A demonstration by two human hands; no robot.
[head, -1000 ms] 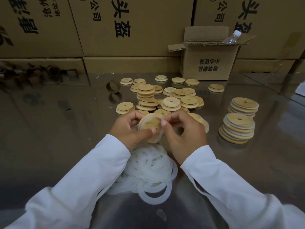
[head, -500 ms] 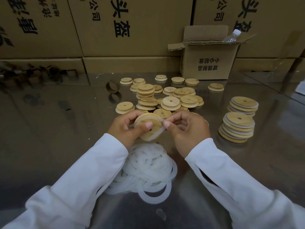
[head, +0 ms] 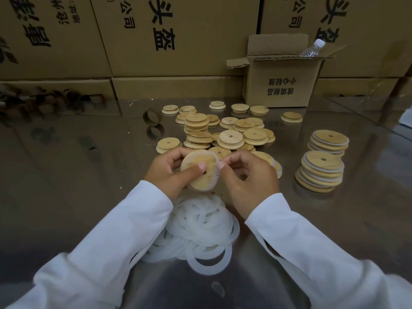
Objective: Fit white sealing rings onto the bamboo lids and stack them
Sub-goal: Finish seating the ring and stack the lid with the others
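A round bamboo lid [head: 201, 172] with a small centre hole is held upright over the table, a white sealing ring around its rim. My left hand [head: 169, 172] grips its left side, thumb across the face. My right hand [head: 249, 177] pinches the ring at the lid's right edge. Below my wrists lies a heap of white sealing rings [head: 200, 228]. Beyond my hands sits a loose pile of bare bamboo lids [head: 229, 134]. At the right stand two stacks of ringed lids [head: 320, 170], the farther stack [head: 328, 141] lower.
A reflective metal table [head: 66, 175] carries everything. A small open carton [head: 282, 85] with a plastic bottle [head: 312, 49] stands at the back right. Large printed cartons [head: 174, 36] wall the far edge. A short cardboard tube [head: 152, 117] lies left of the lids.
The lid has been turned in my hands and the ring worked farther around its rim; both hands have shifted slightly away from me.
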